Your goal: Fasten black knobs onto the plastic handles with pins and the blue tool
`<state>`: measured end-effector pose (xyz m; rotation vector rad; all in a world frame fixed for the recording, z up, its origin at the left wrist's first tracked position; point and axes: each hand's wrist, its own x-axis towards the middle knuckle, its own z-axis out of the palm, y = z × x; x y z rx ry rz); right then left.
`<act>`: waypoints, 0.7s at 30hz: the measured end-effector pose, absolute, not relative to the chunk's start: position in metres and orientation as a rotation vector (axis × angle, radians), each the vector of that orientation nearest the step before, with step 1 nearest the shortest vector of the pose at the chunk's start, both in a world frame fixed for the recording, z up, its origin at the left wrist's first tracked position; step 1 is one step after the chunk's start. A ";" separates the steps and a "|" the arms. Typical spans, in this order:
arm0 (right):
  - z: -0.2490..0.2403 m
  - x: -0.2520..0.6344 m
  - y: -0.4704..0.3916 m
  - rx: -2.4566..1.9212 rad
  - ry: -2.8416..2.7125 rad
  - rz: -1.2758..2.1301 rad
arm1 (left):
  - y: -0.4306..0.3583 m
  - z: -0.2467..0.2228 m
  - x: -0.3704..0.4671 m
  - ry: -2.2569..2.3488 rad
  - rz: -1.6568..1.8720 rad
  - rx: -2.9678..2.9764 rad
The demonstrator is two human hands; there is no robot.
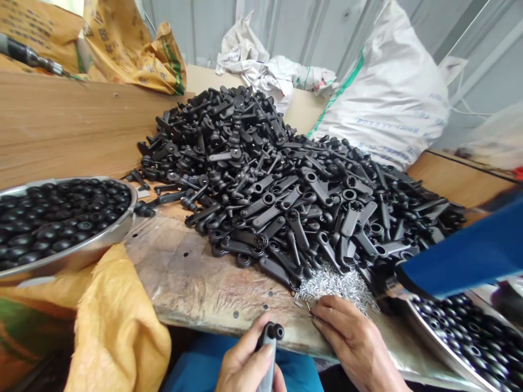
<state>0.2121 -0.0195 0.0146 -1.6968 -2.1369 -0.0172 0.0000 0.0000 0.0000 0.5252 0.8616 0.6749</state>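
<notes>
Mid-assembly here: my left hand [245,365] has its fingers clenched round one black lever [269,340], held upright just off the bench [192,277] edge at 6 o'clock. My right hand [355,343] is flat on the bench with its fingertips pinching at the little silver pins [335,283] — can't tell if I've actually got one yet. Next bit, I reckon, needs a single pin lined up with the hole in the lever's head, fiddly stuff. The big lever pile [286,185] sits at 12. Steel bowl [81,253] at 9 holds round black caps; another tray [425,332] at 4 holds more.
</notes>
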 end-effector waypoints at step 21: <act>0.049 0.165 -0.027 -1.500 -2.205 0.445 | -0.016 -0.015 0.014 1.018 0.858 0.883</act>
